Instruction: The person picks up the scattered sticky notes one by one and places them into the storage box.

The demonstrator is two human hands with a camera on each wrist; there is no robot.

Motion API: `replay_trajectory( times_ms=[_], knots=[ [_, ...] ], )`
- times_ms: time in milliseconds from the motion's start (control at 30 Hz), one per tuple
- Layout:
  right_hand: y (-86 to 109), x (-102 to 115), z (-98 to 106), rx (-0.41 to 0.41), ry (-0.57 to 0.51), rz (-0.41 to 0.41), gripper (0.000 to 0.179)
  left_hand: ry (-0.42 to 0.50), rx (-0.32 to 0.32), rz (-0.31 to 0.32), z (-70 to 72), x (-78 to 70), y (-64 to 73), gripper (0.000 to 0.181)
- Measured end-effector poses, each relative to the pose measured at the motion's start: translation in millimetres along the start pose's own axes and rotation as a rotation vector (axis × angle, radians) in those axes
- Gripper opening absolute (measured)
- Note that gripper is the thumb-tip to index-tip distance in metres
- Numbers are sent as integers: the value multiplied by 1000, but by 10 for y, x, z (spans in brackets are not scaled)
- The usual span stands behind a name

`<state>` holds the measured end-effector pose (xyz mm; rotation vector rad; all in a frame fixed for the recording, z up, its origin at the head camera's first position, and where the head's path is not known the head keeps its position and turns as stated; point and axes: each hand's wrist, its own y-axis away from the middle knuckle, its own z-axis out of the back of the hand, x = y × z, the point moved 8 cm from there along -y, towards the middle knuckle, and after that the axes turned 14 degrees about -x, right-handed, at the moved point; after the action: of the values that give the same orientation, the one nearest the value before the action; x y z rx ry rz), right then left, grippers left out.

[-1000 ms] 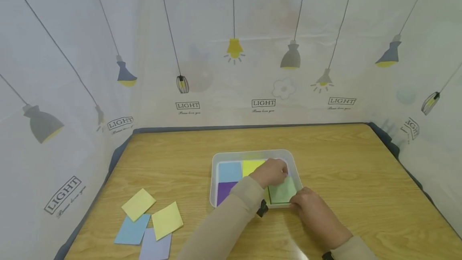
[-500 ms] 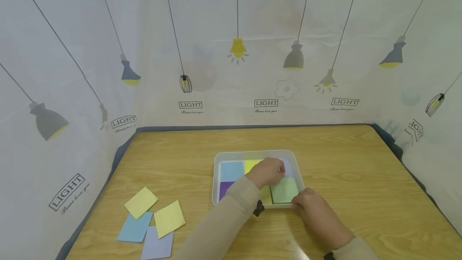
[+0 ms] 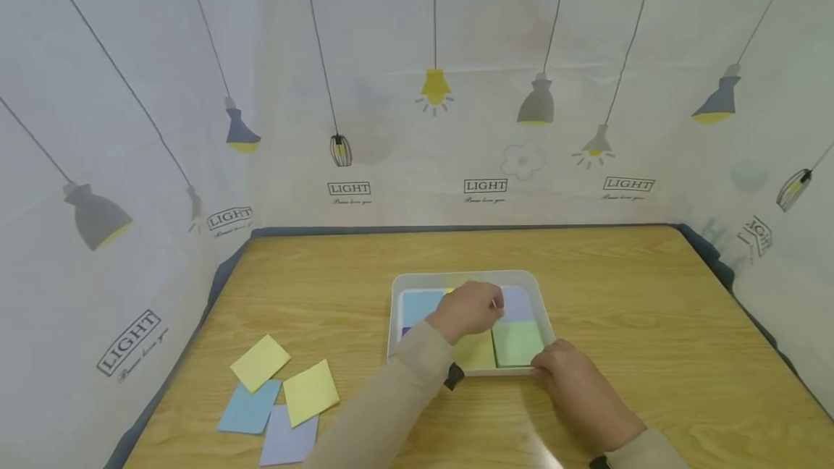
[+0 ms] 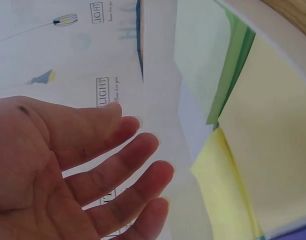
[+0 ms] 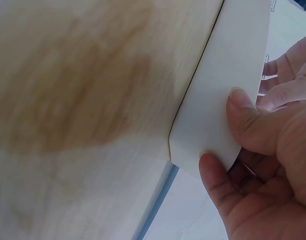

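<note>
A white tray (image 3: 469, 279) stands on the table, holding square sticky-note pads in two rows. The light blue pad (image 3: 419, 303), lavender pad (image 3: 519, 304), light green pad (image 3: 519, 344) and pale yellow pad (image 3: 476, 352) show well; a brighter yellow pad (image 4: 218, 185) and a purple one (image 3: 406, 329) are mostly covered by my left arm. My left hand (image 3: 470, 307) hovers over the middle of the tray, its fingers (image 4: 138, 155) loosely bent with nothing between them. At the tray's near right corner, my right hand (image 3: 580, 386) pinches the wall between thumb and fingers.
Left of the tray lie loose sticky notes: two yellow ones (image 3: 260, 363), a blue one (image 3: 250, 407) and a lavender one (image 3: 289, 435), partly overlapping. A printed cloth (image 3: 391, 121) rises behind the wooden table (image 3: 606, 281) and along its sides.
My left hand has slid leftward over the tray, uncovering more of the lavender and pale yellow pads. The right hand keeps its place at the corner. The head view has shifted slightly.
</note>
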<state>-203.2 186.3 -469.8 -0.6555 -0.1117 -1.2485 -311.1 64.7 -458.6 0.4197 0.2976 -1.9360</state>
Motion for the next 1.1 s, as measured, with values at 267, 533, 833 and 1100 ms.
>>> replay_trajectory(
  times_ms=[267, 533, 833, 1100],
  knots=[
    [10, 10, 10, -12, 4, 6, 8, 37, -42, -26, 207, 10, 157, 18],
    [16, -35, -10, 13, 14, -38, 6, 30, -80, -44, 253, 120, 202, 17],
    [32, -28, -16, 24, -8, -48, 7, 48, -90, -67, 300, 244, 355, 20],
    [23, -8, -44, 34, 1, -20, 9, 48, -119, -45, 439, 477, 537, 21]
  ],
)
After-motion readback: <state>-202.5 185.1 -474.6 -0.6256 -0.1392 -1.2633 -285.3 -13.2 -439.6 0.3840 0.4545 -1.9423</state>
